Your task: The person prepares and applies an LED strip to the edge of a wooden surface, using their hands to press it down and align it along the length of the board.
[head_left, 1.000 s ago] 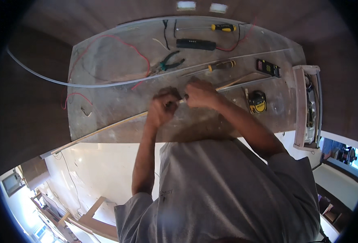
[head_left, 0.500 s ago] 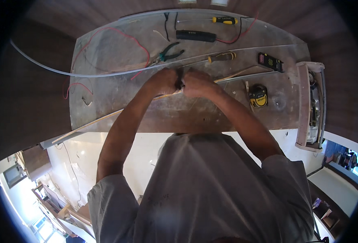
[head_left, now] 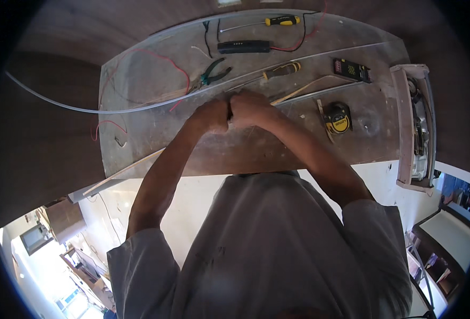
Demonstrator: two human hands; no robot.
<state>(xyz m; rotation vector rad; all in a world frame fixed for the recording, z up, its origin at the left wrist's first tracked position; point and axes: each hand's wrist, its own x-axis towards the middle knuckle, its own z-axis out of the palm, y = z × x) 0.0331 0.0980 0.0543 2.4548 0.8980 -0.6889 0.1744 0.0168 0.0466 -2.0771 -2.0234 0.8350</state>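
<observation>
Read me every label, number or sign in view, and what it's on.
I don't copy printed words; they stand here:
Tape measure: dark lettering on yellow, not quoted.
Upper screwdriver: handle lettering, too small.
Black box: yellow marks, too small.
Long black bar: pale marks, too small.

bare hands [head_left: 212, 115] [head_left: 251, 109]: 2 | thin wooden strip [head_left: 131, 166], stretches showing: 2 | screwdrivers [head_left: 282, 21] [head_left: 281, 70]: 2 | pliers [head_left: 209, 81]: 1 pair | tape measure [head_left: 339, 118]: 1 | black bar-shaped unit [head_left: 244, 47]: 1 | yellow-dotted black box [head_left: 352, 70]: 1 | long pale flexible strip [head_left: 112, 112]: 1 | open wooden box [head_left: 405, 127]: 1
</observation>
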